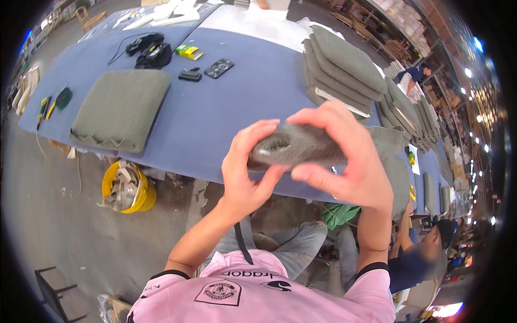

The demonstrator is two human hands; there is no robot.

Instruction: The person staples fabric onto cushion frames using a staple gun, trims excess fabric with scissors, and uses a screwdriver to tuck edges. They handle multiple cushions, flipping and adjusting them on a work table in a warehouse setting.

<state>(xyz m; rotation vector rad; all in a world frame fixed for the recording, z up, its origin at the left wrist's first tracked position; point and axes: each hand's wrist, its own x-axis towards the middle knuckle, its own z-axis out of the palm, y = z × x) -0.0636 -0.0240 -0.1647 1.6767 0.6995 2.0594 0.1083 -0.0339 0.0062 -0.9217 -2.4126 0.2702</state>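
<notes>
Both hands grip a grey-green upholstered seat cushion [308, 144], raised edge-on over the near side of the blue table [226, 118]. My left hand [239, 164] wraps its left end, thumb below and fingers above. On its right, my right hand [358, 156] curls over the top with the thumb at the lower edge. The cushion's far side is hidden from me. A similar cushion [123, 107] lies on the table to the left, its near edge puckered. More of them form a stack [336, 70] beyond my right hand.
Small yellow-handled tools [49, 110] lie at the table's left end. Farther back are a black corded tool [153, 51], a yellow-green box [188, 51] and a patterned phone [219, 68]. A yellow bucket [142, 194] of scraps stands below. A co-worker [425, 258] sits close on my right.
</notes>
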